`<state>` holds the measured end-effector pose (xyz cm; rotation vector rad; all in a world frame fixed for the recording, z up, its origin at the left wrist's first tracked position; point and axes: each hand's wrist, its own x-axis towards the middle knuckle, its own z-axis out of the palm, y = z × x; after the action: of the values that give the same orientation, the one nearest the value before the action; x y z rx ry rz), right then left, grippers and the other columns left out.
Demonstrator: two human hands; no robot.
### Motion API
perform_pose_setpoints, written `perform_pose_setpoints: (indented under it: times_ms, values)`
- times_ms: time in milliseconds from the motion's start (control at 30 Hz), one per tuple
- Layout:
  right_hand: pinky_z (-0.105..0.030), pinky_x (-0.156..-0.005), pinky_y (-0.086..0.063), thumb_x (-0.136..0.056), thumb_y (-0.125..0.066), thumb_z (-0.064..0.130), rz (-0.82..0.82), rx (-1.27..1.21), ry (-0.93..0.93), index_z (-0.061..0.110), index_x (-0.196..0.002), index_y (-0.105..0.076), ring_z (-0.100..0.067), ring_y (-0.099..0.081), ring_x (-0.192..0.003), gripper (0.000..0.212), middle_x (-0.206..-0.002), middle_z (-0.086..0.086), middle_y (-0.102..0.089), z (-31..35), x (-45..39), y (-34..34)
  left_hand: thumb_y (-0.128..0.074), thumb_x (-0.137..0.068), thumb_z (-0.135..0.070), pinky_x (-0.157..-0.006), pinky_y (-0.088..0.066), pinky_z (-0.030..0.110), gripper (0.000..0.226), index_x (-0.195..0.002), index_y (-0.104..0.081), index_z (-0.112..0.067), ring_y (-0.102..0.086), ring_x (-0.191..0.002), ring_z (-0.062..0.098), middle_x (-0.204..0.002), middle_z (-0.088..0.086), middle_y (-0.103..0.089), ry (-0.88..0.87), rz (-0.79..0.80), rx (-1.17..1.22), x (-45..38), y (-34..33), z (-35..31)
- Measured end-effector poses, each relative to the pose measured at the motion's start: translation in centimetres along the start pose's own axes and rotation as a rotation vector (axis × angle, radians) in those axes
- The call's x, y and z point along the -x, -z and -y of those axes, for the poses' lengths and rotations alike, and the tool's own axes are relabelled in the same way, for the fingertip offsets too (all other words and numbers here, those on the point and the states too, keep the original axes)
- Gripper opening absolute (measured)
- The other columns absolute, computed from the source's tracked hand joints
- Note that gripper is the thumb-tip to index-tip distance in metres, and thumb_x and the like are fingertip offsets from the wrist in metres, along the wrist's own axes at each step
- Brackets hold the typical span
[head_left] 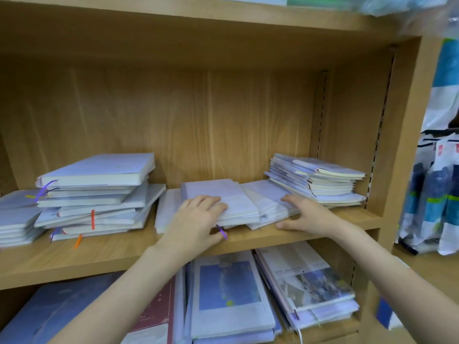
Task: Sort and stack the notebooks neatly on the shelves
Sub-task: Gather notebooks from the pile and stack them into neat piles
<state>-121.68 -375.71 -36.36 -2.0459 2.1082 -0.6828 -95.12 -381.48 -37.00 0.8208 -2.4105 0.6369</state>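
Note:
A low pile of pale lilac notebooks lies in the middle of the wooden shelf. My left hand grips its front left corner, fingers on top, thumb below near a purple ribbon. My right hand holds the fanned notebooks on the pile's right side, fingers on top and thumb at the front edge. An untidy tall stack with orange and purple ribbons stands to the left. Another slanted stack leans at the right.
A short stack sits at the far left edge. The lower shelf holds larger books with blue picture covers and a dark red one. The cabinet's side wall stands at right, with hanging plastic bags beyond it.

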Motion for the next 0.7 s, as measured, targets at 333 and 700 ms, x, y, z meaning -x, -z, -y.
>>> perform_pose_setpoints:
  times_ms: [333,700]
  values:
    - [-0.027,-0.103,-0.03,-0.078,-0.065,0.054,-0.016,0.029,0.023,0.011,-0.139,-0.039,-0.02,-0.039,-0.132,0.08,-0.143,-0.005,-0.043,0.1,-1.9,-1.5,-0.059,-0.087,-0.042,-0.072,-0.049,0.04,0.042,-0.126,-0.055,-0.026,-0.062,-0.091,0.035,-0.095,0.01,-0.07,0.366,-0.132,0.162,-2.1,1.0,3.2]
    - [-0.031,-0.068,-0.039,-0.079,-0.042,0.075,-0.319,0.502,0.079,0.019,-0.109,-0.061,-0.02,-0.061,-0.095,0.066,-0.097,0.0,-0.068,2.6,-1.7,-3.8,-0.064,-0.086,-0.028,-0.063,-0.048,0.041,0.036,-0.121,-0.06,-0.025,-0.063,-0.082,0.038,-0.087,0.013,-0.069,0.372,-0.184,0.123,-1.8,0.0,6.7]
